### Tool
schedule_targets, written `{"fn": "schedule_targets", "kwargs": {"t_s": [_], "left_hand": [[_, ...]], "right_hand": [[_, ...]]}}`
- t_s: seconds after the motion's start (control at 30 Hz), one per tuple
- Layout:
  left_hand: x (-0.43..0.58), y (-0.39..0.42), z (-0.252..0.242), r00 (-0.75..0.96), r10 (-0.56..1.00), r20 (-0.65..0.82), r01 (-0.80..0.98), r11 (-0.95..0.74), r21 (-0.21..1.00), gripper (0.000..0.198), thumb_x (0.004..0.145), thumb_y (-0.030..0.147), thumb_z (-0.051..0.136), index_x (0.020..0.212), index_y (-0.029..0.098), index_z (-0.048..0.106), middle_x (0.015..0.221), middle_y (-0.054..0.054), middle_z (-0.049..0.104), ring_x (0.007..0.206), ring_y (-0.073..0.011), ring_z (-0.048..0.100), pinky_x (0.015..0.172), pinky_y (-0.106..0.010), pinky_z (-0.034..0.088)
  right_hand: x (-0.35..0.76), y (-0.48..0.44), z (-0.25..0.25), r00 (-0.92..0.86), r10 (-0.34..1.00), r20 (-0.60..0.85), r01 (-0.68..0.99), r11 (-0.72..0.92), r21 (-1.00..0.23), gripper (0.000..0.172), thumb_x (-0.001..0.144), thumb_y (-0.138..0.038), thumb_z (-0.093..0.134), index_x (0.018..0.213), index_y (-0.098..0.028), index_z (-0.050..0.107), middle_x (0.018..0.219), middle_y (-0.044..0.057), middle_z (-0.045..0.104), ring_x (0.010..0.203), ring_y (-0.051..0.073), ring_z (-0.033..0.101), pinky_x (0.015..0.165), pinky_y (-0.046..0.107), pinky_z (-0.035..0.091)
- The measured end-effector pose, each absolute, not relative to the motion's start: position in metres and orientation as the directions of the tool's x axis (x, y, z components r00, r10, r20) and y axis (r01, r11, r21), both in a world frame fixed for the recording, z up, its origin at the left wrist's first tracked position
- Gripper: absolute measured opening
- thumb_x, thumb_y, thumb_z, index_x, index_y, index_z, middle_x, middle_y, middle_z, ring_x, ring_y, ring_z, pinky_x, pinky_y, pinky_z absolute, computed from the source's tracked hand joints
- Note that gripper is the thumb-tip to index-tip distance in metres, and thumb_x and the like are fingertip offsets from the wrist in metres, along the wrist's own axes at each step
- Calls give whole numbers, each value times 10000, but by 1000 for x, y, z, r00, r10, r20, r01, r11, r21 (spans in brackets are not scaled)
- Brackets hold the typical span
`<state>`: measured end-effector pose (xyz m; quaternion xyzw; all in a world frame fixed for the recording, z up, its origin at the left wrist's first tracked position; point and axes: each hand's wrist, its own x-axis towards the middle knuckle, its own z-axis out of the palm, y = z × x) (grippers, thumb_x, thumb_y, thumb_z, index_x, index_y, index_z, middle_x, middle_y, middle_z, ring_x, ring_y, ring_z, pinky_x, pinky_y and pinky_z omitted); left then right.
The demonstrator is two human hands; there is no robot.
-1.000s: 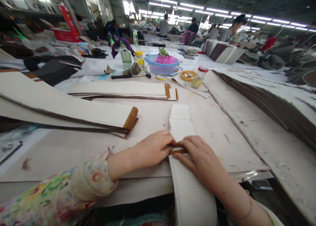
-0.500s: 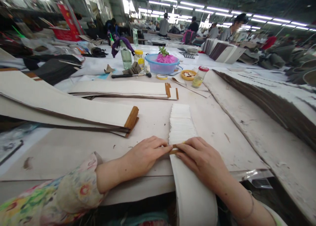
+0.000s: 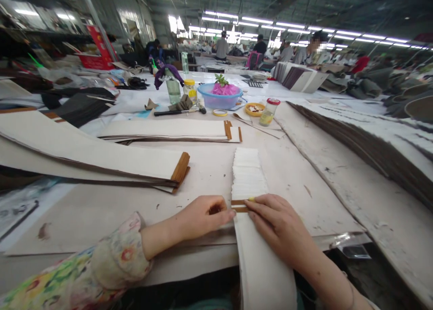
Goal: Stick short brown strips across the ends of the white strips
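Note:
A long white strip [image 3: 265, 256] runs away from me, its near end curving down over the table edge. Two narrow brown bands [image 3: 239, 209] cross it, and beyond them lies a stack of white pieces with ragged edges [image 3: 246, 168]. My right hand [image 3: 279, 222] presses on the strip's right side, fingers together at the ends of the bands. A small yellow spot shows by its fingertips. My left hand [image 3: 201, 217] is curled at the left edge of the strip, thumb tip by the lower band. What its fingertips hold, if anything, is hidden.
Stacked white strips with brown ends [image 3: 135, 161] lie on the left, with another stack [image 3: 169, 129] behind. Farther back are a black-handled tool [image 3: 176, 112], a blue basin [image 3: 219, 100], a red-lidded jar [image 3: 269, 111] and a yellow dish [image 3: 254, 109]. A thick layered pile [image 3: 372, 143] borders the right.
My left hand has drawn back slightly from the brown bands, its fingers now more curled, uncovering their left part. My right hand stays on the strip. The view has tilted up slightly.

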<state>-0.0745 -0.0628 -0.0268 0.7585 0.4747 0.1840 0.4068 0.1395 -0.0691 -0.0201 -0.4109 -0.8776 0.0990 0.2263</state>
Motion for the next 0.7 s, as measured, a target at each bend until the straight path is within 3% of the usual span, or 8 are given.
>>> {"fn": "schedule_targets", "kwargs": {"t_s": [0.1, 0.27, 0.4, 0.57, 0.7], "left_hand": [[-63, -68, -24, 533, 837, -123, 626, -292, 723, 403, 808, 493, 438, 651, 136, 541, 613, 21, 499, 588, -99, 447, 522, -189, 319], [-56, -68, -21, 556, 819, -138, 650, -326, 686, 425, 849, 445, 374, 609, 138, 542, 640, -1, 530, 632, -114, 481, 562, -188, 336], [-53, -68, -17, 576, 802, -158, 652, -334, 680, 446, 863, 433, 345, 599, 135, 545, 641, -8, 536, 626, -113, 486, 556, -187, 334], [-45, -68, -13, 599, 760, -252, 699, -342, 627, 483, 861, 455, 327, 601, 133, 575, 611, -10, 543, 563, -104, 478, 517, -192, 316], [-45, -67, -12, 592, 748, -300, 722, -326, 610, 498, 864, 471, 317, 587, 137, 562, 607, -5, 537, 556, -101, 481, 511, -195, 316]], "right_hand": [[145, -77, -30, -425, 841, 335, 738, 537, -410, 307, 840, -287, 459, 1132, -217, 528, 1158, 85, 528, 1092, 224, 467, 961, 449, 348], [154, -88, -47, -87, 981, 172, 749, 178, -638, 728, 789, -466, 473, 1362, -120, 186, 1422, 154, 184, 1298, 258, 185, 1030, 461, 250], [154, -92, -46, -51, 998, -26, 588, 9, -808, 795, 771, -504, 463, 1371, -97, 137, 1410, 153, 223, 1289, 234, 222, 1048, 441, 222], [149, -96, -44, -57, 998, -20, 500, 11, -866, 767, 771, -478, 486, 1374, -147, 147, 1394, 131, 276, 1279, 225, 250, 1033, 437, 266], [149, -97, -53, -99, 991, 94, 585, 134, -800, 707, 829, -426, 436, 1379, -151, 88, 1406, 145, 241, 1281, 220, 247, 1015, 449, 299]]}}
